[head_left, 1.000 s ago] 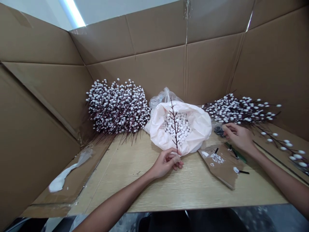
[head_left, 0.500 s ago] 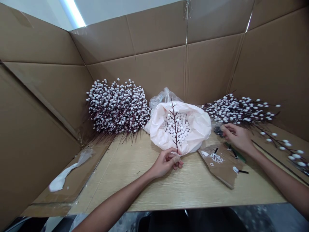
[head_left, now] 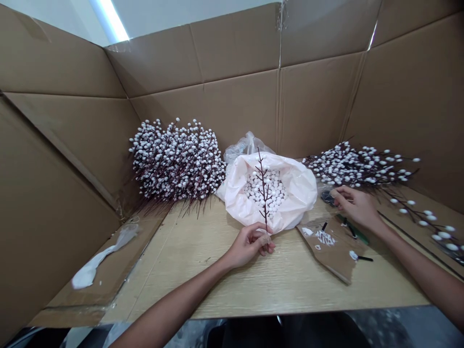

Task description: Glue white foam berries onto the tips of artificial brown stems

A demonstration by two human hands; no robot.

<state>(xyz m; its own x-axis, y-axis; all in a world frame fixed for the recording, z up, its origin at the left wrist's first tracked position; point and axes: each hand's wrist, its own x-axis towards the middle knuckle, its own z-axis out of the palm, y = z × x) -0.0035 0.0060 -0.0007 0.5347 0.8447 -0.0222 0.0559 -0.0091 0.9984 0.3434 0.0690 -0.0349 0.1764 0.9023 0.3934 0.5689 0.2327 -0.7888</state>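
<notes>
Pinched between the fingers of my left hand (head_left: 253, 244) is a bare dark-brown artificial twig (head_left: 264, 188), held upright by its lower end. Behind the twig, an open white plastic bag (head_left: 235, 193) is full of small white foam berries (head_left: 277, 191). My right hand (head_left: 353, 205) reaches to the right of the bag. Its thumb and fingers are closed together at the edge of a small dark, clear-wrapped thing (head_left: 327, 196); whatever is between the fingertips is hidden.
A dense pile of white-berried stems (head_left: 177, 164) stands at the left, and more berried branches (head_left: 362, 164) lie at the right. A cardboard piece (head_left: 333, 261) bears white smears and black sticks. A white plastic pouch (head_left: 105, 261) lies left. Cardboard walls (head_left: 235, 106) enclose the table.
Both hands stay in almost the same place, the left still holding the twig upright. Only a very slight shift of the view shows.
</notes>
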